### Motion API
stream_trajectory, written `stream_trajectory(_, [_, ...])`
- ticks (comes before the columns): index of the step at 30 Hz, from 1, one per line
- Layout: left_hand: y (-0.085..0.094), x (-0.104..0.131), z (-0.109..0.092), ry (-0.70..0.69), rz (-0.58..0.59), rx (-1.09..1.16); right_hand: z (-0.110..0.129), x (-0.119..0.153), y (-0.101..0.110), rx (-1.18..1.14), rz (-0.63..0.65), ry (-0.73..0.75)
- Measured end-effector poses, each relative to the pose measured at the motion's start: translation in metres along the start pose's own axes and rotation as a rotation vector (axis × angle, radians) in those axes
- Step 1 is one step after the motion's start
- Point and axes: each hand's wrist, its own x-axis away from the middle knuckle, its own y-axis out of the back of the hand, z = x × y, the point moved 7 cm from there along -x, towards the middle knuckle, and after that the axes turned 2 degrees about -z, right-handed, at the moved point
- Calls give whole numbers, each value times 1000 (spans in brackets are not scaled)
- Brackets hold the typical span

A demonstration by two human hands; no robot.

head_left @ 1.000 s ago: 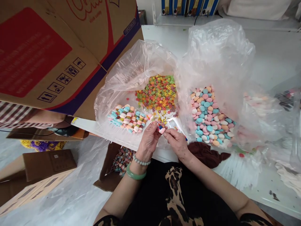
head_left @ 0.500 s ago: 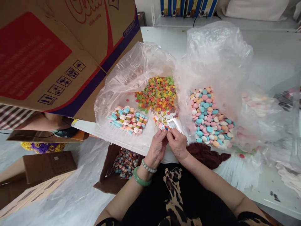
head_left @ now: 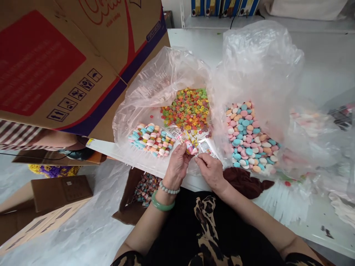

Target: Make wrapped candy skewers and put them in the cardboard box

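My left hand point(head_left: 178, 162) pinches a small wrapped candy stick point(head_left: 191, 147) in pink, white and blue. The fingers of my right hand point(head_left: 210, 170) close on its lower end, where a thin white tip shows. Just beyond the fingers are gold twist ties point(head_left: 194, 137), a clear wrapper point(head_left: 174, 130) and a printed white packet point(head_left: 206, 146). Left of them, skewered pastel candies point(head_left: 151, 139) lie stacked on clear plastic. Behind sits a heap of small ring candies point(head_left: 188, 109). To the right, loose pastel oval candies point(head_left: 246, 138) spill from a plastic bag point(head_left: 262, 59).
A big printed carton point(head_left: 69, 55) stands at the left. Below the table edge, an open brown box point(head_left: 126, 201) holds wrapped candies. Dark brown cloth point(head_left: 245, 181) and white sticks point(head_left: 283, 201) lie at the right. Another person's leg point(head_left: 55, 139) shows beneath the carton.
My hands have drawn slightly apart, the left one shifting left and the right one right. More of the candy and the clear wrapper now shows between and beyond them.
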Motion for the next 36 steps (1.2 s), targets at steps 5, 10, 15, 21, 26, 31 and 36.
stream_trajectory(5, [-5, 4, 4, 64, 74, -49, -26, 0, -24, -623, 228, -506])
stream_trajectory(10, [1, 6, 15, 66, 44, -69, -33, -1, -32, -658, 226, -591])
stream_trajectory(15, [1, 6, 22, 68, 34, -16, -23, -3, -10, -209, 17, -346])
stream_trajectory(21, [0, 4, 15, 127, 128, 47, -20, 1, -22, -703, 258, -516])
stream_trajectory(26, [-5, 6, 14, 182, 196, 22, -20, 3, -31, -1003, 408, -684])
stream_trajectory(31, [-15, 10, 22, 213, 205, 19, -22, 1, -29, -993, 304, -708])
stream_trajectory(36, [-13, 11, 31, 189, 123, -17, -24, 1, -28, -873, 191, -703])
